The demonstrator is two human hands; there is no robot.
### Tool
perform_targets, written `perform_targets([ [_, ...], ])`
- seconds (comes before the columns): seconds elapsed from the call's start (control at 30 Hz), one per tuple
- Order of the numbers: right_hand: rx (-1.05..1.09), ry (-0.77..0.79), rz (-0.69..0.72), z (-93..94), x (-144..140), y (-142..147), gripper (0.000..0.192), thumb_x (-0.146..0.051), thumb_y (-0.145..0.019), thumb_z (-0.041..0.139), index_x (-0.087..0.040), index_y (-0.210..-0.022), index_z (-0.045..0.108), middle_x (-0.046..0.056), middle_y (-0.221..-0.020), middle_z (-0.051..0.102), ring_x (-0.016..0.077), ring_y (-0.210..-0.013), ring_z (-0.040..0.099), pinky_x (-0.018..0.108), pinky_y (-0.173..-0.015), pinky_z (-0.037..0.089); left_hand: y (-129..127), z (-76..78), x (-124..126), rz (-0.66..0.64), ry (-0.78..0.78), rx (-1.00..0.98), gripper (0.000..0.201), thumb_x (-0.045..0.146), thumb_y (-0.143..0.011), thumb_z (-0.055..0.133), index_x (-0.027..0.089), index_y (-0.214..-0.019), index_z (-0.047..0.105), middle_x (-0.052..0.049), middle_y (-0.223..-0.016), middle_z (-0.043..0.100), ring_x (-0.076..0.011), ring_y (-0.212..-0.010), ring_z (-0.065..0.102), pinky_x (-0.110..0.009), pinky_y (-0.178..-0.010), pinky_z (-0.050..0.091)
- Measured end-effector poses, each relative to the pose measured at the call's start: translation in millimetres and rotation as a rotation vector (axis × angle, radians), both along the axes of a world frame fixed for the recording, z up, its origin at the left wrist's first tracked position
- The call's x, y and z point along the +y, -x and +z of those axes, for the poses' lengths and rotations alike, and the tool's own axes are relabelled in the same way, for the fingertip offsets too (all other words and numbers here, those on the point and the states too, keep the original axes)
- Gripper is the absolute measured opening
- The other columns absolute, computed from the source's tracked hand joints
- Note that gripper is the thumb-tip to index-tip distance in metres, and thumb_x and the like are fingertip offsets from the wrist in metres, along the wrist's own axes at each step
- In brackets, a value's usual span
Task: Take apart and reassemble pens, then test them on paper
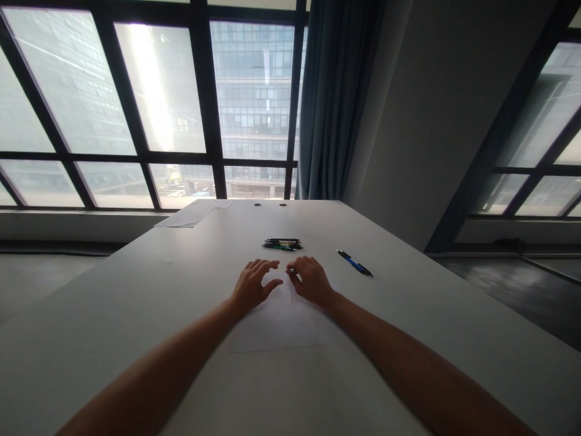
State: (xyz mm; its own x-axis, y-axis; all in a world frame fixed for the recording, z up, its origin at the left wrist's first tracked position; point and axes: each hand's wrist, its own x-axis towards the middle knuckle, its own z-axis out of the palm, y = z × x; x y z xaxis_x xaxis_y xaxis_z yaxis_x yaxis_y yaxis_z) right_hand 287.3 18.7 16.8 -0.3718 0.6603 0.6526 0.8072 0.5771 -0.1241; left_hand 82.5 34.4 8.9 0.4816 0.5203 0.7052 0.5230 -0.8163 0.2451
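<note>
Lying flat on the white table, a sheet of paper is stretching from under both hands toward the near edge. The left hand is resting on the paper's far left part with its fingers spread apart and gripping nothing. The right hand is sitting just beside it on the far right part, fingers curled together around what seems to be a small dark pen tip, though the view is too dim to be sure. Just beyond the hands, a small bundle of pens is lying crosswise. Farther right, a blue pen is lying at a slant, well apart from the paper. Another sheet is lying at the far left corner.
</note>
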Motion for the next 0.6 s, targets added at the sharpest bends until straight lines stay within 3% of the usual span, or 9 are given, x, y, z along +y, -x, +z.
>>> perform_targets([
  [0.17, 0.483, 0.229, 0.147, 1.3, 0.8, 4.0, 0.017, -0.032, -0.081, 0.063, -0.018, -0.09, 0.064, 0.005, -0.081, 0.069, 0.0157, -0.071, 0.062, 0.029, -0.068, 0.05, -0.8, -1.4, 3.4, 0.087, 0.042, 0.059, 0.043, 0.038, -0.093, 0.052, 0.024, -0.133, 0.049, -0.01, -0.124, 0.062, -0.0236, -0.115, 0.054, -0.041, -0.097, 0.042],
  [0.3, 0.711, 0.434, 0.278, 4.2, 4.9, 4.9, 0.027, -0.039, -0.076, 0.069, -0.016, -0.09, 0.069, 0.008, -0.086, 0.072, 0.0185, -0.075, 0.067, 0.032, -0.068, 0.053, -0.6, -3.8, 6.0, 0.091, 0.097, 0.081, 0.029, 0.033, -0.095, 0.047, 0.023, -0.119, 0.06, -0.007, -0.107, 0.069, -0.0204, -0.1, 0.061, -0.038, -0.093, 0.043],
  [0.4, 0.817, 0.568, 0.347, 7.0, 11.1, 0.4, 0.033, -0.044, -0.074, 0.07, -0.015, -0.09, 0.07, 0.007, -0.075, 0.071, 0.0184, -0.068, 0.066, 0.032, -0.064, 0.053, 0.3, -3.0, 5.5, 0.112, 0.089, 0.074, 0.026, 0.032, -0.097, 0.044, 0.022, -0.109, 0.064, -0.006, -0.097, 0.07, -0.0192, -0.091, 0.062, -0.036, -0.087, 0.044],
  [0.6, 0.915, 0.525, 0.244, 13.6, 23.6, -19.0, 0.029, -0.039, -0.066, 0.077, -0.014, -0.08, 0.07, 0.005, -0.067, 0.068, 0.0177, -0.065, 0.063, 0.03, -0.061, 0.05, 3.7, 2.1, 2.0, 0.153, -0.036, -0.036, 0.025, 0.035, -0.094, 0.051, 0.018, -0.105, 0.065, -0.006, -0.096, 0.067, -0.0218, -0.092, 0.058, -0.036, -0.085, 0.044],
])
